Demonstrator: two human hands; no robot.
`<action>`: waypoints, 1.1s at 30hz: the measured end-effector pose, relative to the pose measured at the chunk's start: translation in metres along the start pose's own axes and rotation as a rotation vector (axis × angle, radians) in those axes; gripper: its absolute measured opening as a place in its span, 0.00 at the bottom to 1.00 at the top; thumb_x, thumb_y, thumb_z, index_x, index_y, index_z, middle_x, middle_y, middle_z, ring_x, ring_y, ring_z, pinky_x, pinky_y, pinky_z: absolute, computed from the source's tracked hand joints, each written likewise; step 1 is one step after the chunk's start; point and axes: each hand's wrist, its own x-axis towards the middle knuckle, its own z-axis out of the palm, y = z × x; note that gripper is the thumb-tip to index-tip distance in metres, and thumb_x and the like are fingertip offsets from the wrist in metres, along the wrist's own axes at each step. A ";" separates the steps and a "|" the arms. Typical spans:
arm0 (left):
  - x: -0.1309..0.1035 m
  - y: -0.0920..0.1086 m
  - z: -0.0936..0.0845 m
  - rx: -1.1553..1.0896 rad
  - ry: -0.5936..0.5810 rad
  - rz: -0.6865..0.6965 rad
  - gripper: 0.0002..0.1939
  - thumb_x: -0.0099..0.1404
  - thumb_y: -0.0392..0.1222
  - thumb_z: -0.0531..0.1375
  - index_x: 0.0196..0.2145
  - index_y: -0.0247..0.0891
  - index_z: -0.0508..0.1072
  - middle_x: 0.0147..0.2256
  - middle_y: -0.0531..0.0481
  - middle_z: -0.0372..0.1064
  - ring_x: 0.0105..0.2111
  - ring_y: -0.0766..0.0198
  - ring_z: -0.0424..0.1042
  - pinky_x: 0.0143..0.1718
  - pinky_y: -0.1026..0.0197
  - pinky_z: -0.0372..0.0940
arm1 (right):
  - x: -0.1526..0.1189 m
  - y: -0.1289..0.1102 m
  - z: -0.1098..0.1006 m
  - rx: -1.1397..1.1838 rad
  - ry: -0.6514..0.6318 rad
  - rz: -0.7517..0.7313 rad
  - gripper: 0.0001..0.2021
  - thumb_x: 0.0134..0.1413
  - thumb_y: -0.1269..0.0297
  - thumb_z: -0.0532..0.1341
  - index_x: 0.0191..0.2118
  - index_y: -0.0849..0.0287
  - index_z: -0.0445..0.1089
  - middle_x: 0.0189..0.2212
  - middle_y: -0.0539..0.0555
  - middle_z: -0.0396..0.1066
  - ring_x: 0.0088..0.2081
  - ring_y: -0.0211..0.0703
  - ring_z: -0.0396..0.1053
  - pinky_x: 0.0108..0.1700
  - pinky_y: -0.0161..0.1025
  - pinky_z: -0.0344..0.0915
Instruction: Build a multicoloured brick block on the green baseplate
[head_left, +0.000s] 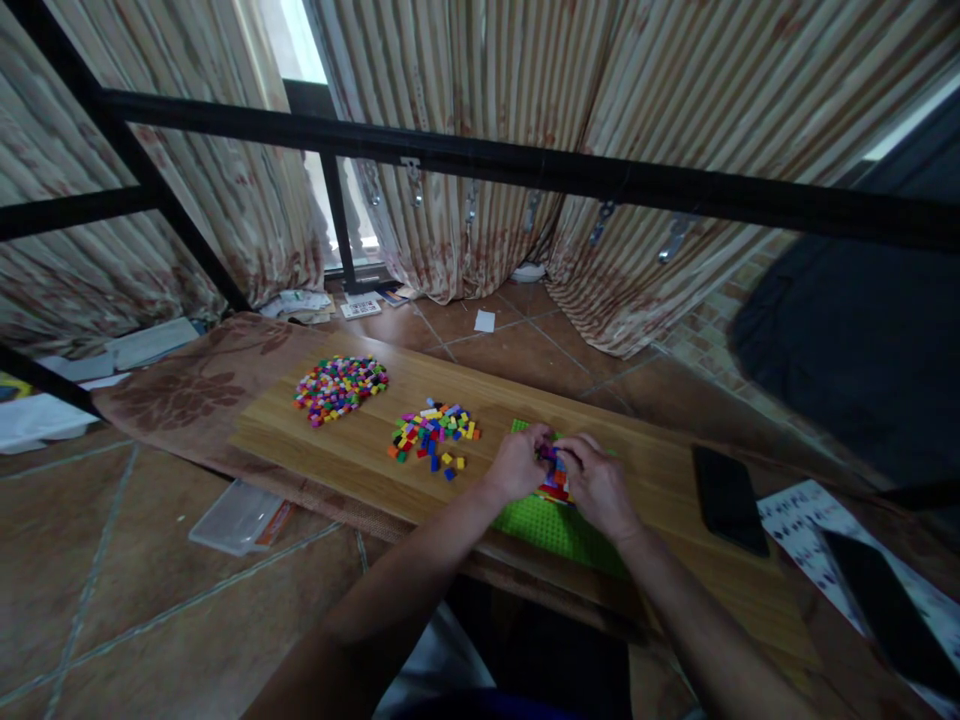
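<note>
A green studded baseplate (559, 525) lies on the wooden board, with a small build of toy bricks (555, 488) in red, orange, blue and purple rising from it. From the left, my left hand (520, 464) has its fingers curled in against the top of this build. Opposite it, my right hand (598, 482) is closed, thumb and fingers bent to the build's upper part. Purple bricks (547, 453) show between the fingertips of both hands. My fingers partly hide the build, and the exact piece in each grip is hard to make out.
Left of the baseplate lie a loose scatter of bricks (435, 428) and a larger mixed pile (341, 387). A black phone (729, 498) rests at right, near a printed sheet (806, 515) with another dark device (885, 600). A black metal rail (480, 150) crosses in front of the curtains.
</note>
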 end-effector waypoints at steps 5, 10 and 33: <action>-0.004 0.005 -0.003 0.038 -0.027 -0.006 0.25 0.50 0.23 0.55 0.47 0.33 0.70 0.38 0.47 0.75 0.40 0.61 0.74 0.47 0.58 0.68 | 0.001 0.003 -0.014 0.117 0.091 0.144 0.10 0.58 0.59 0.55 0.38 0.57 0.71 0.34 0.54 0.73 0.36 0.44 0.71 0.41 0.41 0.66; -0.010 -0.002 -0.010 -0.043 0.000 0.013 0.30 0.53 0.24 0.56 0.55 0.33 0.65 0.50 0.42 0.71 0.51 0.59 0.70 0.55 0.55 0.65 | -0.010 0.002 -0.018 0.104 0.051 0.213 0.12 0.57 0.58 0.56 0.39 0.57 0.72 0.34 0.54 0.74 0.35 0.44 0.71 0.40 0.41 0.66; -0.043 -0.005 -0.009 -0.004 0.089 -0.142 0.15 0.60 0.29 0.55 0.43 0.37 0.74 0.40 0.48 0.75 0.42 0.63 0.74 0.47 0.59 0.69 | -0.018 -0.010 0.001 -0.079 0.080 0.230 0.12 0.58 0.59 0.55 0.37 0.56 0.74 0.34 0.55 0.75 0.35 0.46 0.71 0.40 0.43 0.66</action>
